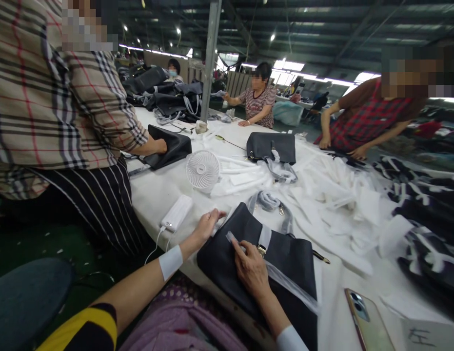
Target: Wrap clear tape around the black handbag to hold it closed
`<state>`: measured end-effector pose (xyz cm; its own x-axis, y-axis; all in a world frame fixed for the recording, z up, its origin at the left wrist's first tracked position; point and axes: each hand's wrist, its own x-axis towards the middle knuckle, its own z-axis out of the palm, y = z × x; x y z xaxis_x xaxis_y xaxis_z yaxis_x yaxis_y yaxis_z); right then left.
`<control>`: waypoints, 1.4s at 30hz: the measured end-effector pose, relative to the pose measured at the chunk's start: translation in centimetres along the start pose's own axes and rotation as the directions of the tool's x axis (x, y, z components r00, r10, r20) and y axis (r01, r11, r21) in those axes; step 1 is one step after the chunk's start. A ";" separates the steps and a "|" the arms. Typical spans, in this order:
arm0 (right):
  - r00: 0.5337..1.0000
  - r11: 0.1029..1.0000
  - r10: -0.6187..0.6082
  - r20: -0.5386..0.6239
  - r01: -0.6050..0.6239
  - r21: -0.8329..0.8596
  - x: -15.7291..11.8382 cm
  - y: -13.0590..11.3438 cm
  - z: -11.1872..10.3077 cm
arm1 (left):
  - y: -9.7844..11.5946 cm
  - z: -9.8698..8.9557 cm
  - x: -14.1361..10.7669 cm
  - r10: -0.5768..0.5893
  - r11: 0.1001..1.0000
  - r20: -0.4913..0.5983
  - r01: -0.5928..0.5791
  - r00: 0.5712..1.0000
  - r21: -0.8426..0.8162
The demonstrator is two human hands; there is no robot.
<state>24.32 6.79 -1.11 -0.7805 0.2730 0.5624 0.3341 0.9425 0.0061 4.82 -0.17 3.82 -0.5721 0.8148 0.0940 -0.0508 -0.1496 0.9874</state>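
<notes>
Fingers [241,246] of the right hand [253,270] are laid across the dark bag [285,251] here, index tip set against a clear strip [230,236] – whether it is pinched cannot be told! The bag is seen at five o'clock in view; at its ten o'clock edge the left hand [207,226] is held, grip unclear, a white fan [203,170] stood at eleven

White fan [202,170], cabled power bank [178,212], phone [370,319], stool [32,298].

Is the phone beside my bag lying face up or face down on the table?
Face down: the phone shows its back, with the camera lenses facing upward.
</notes>
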 end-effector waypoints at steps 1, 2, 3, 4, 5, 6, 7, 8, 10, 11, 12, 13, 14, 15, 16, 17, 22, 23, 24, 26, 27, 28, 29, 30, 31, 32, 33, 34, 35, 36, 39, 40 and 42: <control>1.000 1.000 -0.016 0.005 0.016 -0.010 0.1 0.0 -0.1 | 0.7 0.1 0.1 0.053 0.998 0.011 -0.053 0.999 0.033; 0.999 0.999 -0.037 0.017 0.037 -0.020 0.1 0.0 -0.3 | 1.3 0.1 0.0 0.094 0.994 0.027 -0.096 0.995 0.056; 0.998 0.998 -0.057 0.032 0.058 -0.026 0.2 0.0 -0.4 | 1.9 0.2 -0.1 0.142 0.985 0.068 -0.148 0.988 0.090; 0.996 0.997 -0.073 0.051 0.074 -0.030 0.3 -0.1 -0.5 | 2.3 0.2 -0.2 0.207 0.963 0.145 -0.228 0.967 0.146; 0.994 0.996 -0.081 0.070 0.083 -0.028 0.3 -0.1 -0.6 | 2.6 0.3 -0.4 0.286 0.913 0.261 -0.345 0.922 0.219; 0.993 0.996 -0.081 0.082 0.083 -0.020 0.3 -0.1 -0.6 | 2.7 0.5 -0.5 0.359 0.820 0.409 -0.492 0.839 0.291; 0.994 0.997 -0.076 0.083 0.077 -0.008 0.3 -0.1 -0.5 | 2.6 0.9 -0.6 0.400 0.685 0.564 -0.645 0.722 0.340; 0.995 0.998 -0.068 0.073 0.068 0.004 0.2 -0.1 -0.3 | 2.3 1.3 -0.7 0.397 0.529 0.695 -0.769 0.599 0.360; 0.998 0.998 -0.057 0.040 0.056 0.026 -0.2 -0.1 0.3 | 1.3 2.4 -0.9 0.335 0.311 0.818 -0.875 0.467 0.372; 0.998 0.998 -0.055 0.024 0.054 0.031 -0.4 -0.1 0.6 | 0.7 3.1 -1.0 0.310 0.272 0.829 -0.879 0.466 0.392; 0.998 0.998 -0.055 0.015 0.054 0.033 -0.6 -0.1 1.0 | 0.1 3.8 -1.2 0.295 0.268 0.820 -0.867 0.490 0.421; 0.998 0.998 -0.055 0.012 0.055 0.034 -0.8 -0.1 1.4 | -0.5 4.4 -1.3 0.288 0.290 0.800 -0.844 0.527 0.452; 0.998 0.998 -0.055 0.012 0.055 0.035 -1.0 0.0 1.7 | -1.0 5.0 -1.4 0.287 0.329 0.772 -0.815 0.567 0.477; 0.998 0.998 -0.055 0.011 0.055 0.039 -1.0 0.0 2.0 | -1.4 5.5 -1.6 0.286 0.378 0.743 -0.784 0.605 0.493; 0.998 0.997 -0.058 0.010 0.057 0.045 -1.1 0.0 2.2 | -1.8 5.9 -1.7 0.283 0.429 0.713 -0.749 0.642 0.504; 0.998 0.997 -0.060 0.008 0.059 0.055 -1.0 0.0 2.3 | -2.0 6.1 -1.7 0.277 0.477 0.684 -0.714 0.675 0.512; 0.999 0.987 -0.051 -0.007 0.051 0.153 -0.7 0.0 1.8 | -1.9 6.3 -1.9 0.233 0.588 0.651 -0.638 0.723 0.498; 0.999 0.982 -0.043 -0.012 0.044 0.182 -0.7 0.0 1.6 | -1.9 6.2 -1.9 0.225 0.595 0.650 -0.631 0.726 0.498; 0.999 0.977 -0.030 -0.019 0.033 0.213 -0.8 0.0 1.4 | -1.9 6.2 -1.9 0.218 0.599 0.644 -0.621 0.734 0.506; 0.999 0.962 0.024 -0.036 -0.013 0.273 -1.0 0.0 1.2 | -2.0 6.1 -2.0 0.206 0.592 0.624 -0.604 0.753 0.533; 0.997 0.952 0.065 -0.047 -0.048 0.301 -1.1 0.1 1.1 | -2.2 6.1 -2.1 0.204 0.579 0.619 -0.603 0.758 0.549; 0.992 0.941 0.115 -0.060 -0.089 0.328 -1.3 0.1 1.2 | -2.3 6.2 -2.1 0.202 0.559 0.619 -0.608 0.759 0.564; 0.982 0.926 0.171 -0.074 -0.135 0.354 -1.4 0.2 1.3 | -2.4 6.2 -2.2 0.198 0.532 0.624 -0.618 0.756 0.579; 0.968 0.907 0.233 -0.090 -0.183 0.380 -1.6 0.2 1.4 | -2.6 6.3 -2.3 0.193 0.498 0.632 -0.630 0.751 0.596; 0.949 0.884 0.295 -0.107 -0.229 0.407 -1.8 0.3 1.5 | -2.7 6.4 -2.5 0.188 0.456 0.640 -0.643 0.745 0.615; 0.925 0.858 0.359 -0.125 -0.274 0.435 -1.9 0.4 1.7 | -2.8 6.5 -2.6 0.183 0.407 0.649 -0.657 0.739 0.634; 0.895 0.828 0.422 -0.145 -0.316 0.464 -2.0 0.4 1.8 | -3.0 6.6 -2.7 0.178 0.351 0.658 -0.672 0.731 0.652; 0.858 0.794 0.485 -0.165 -0.354 0.494 -2.1 0.5 1.8 | -3.1 6.8 -2.9 0.175 0.291 0.669 -0.687 0.723 0.667; 0.818 0.761 0.544 -0.186 -0.387 0.521 -2.2 0.6 1.8 | -3.2 6.9 -3.0 0.171 0.226 0.679 -0.699 0.714 0.679; 0.772 0.723 0.602 -0.205 -0.417 0.551 -2.2 0.7 1.8 | -3.3 7.0 -3.1 0.167 0.161 0.689 -0.709 0.705 0.687; 0.617 0.597 0.747 -0.248 -0.459 0.658 -2.0 0.8 1.6 | -3.5 7.2 -3.5 0.153 -0.015 0.738 -0.745 0.657 0.667; 0.576 0.563 0.777 -0.256 -0.451 0.693 -1.7 0.8 1.5 | -3.5 7.2 -3.6 0.149 -0.058 0.756 -0.757 0.638 0.651; 0.517 0.488 0.818 -0.250 -0.395 0.778 -1.0 0.7 1.0 | -3.5 7.2 -3.7 0.147 -0.119 0.783 -0.775 0.604 0.620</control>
<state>24.80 7.41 -2.49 0.0018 0.8643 0.5029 0.0605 0.5019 -0.8628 13.03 1.35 0.96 0.2883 0.9089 0.3012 0.9573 -0.2667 -0.1113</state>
